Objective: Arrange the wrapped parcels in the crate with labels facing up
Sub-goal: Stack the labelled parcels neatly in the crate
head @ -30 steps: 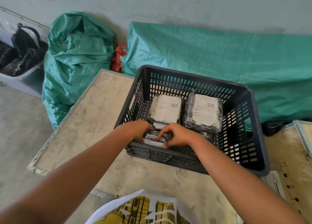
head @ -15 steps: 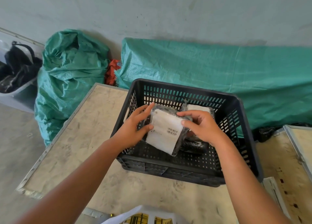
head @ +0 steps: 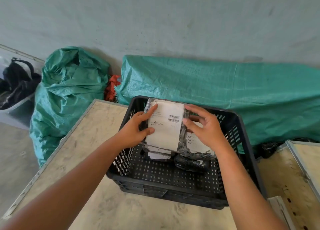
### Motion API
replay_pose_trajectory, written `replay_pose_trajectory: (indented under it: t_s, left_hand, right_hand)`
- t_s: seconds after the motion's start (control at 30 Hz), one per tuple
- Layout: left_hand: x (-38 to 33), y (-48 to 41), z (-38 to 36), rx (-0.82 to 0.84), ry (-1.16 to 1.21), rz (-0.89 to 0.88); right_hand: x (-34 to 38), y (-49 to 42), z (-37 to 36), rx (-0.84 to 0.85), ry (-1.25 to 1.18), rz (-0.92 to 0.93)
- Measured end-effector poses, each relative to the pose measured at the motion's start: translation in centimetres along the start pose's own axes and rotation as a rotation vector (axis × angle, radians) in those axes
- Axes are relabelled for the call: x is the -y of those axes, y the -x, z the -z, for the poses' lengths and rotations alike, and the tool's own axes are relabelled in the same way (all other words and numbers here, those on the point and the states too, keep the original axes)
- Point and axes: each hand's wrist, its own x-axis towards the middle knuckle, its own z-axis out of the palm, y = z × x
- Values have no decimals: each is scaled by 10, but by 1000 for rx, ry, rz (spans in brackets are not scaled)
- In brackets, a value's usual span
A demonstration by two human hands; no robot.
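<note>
A black slatted crate (head: 245,153) stands on a worn table. My left hand (head: 136,129) grips the left edge of a wrapped parcel (head: 166,127), white label with barcode facing up, held over the crate's far left. My right hand (head: 204,127) touches its right edge with fingers spread. Under it lies another parcel (head: 159,154) showing a strip of label. A labelled parcel (head: 197,145) lies at the far right, partly hidden by my right hand. A dark wrapped parcel (head: 190,164) with no label showing lies in front of it.
The table (head: 83,143) has a metal rim along its left edge. Green woven sacks (head: 69,91) lean on the wall behind, with a red item (head: 112,89) between them. A grey bin holding black bags (head: 15,87) stands far left. A second board (head: 301,169) lies to the right.
Both hands lifted a parcel from the crate's near side, turned its label up and carried it toward the far left, over the parcel there. The camera tilted upward.
</note>
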Motion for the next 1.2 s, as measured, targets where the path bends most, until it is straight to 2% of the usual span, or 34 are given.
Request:
replay_pose_trajectory:
  t_s: [0.17,0.3,0.47,0.57,0.67,0.97,1.07,1.2]
  left_hand:
    - [14,-28,-9,-14,134,60]
    - [31,-45,-30,6,15,116]
    - [59,-49,-62,-36,-7,209]
    - [70,-47,-71,-48,-68,272]
    - [78,-47,-73,-28,-115,236]
    - [89,-47,-82,241,-413,218]
    - [86,-50,-84,259,-592,162]
    - [83,-52,-81,287,-608,139]
  right_hand:
    - [-23,5,-19,57,211,-135]
    - [-41,-8,-37,161,352,-274]
    - [-71,-16,-53,230,426,-385]
    - [-84,-15,-59,218,461,-372]
    - [-93,-17,-66,260,600,-367]
    - [-111,-11,-68,336,846,-342]
    - [-112,-10,-69,341,974,-333]
    - [-114,-7,-67,354,1037,-323]
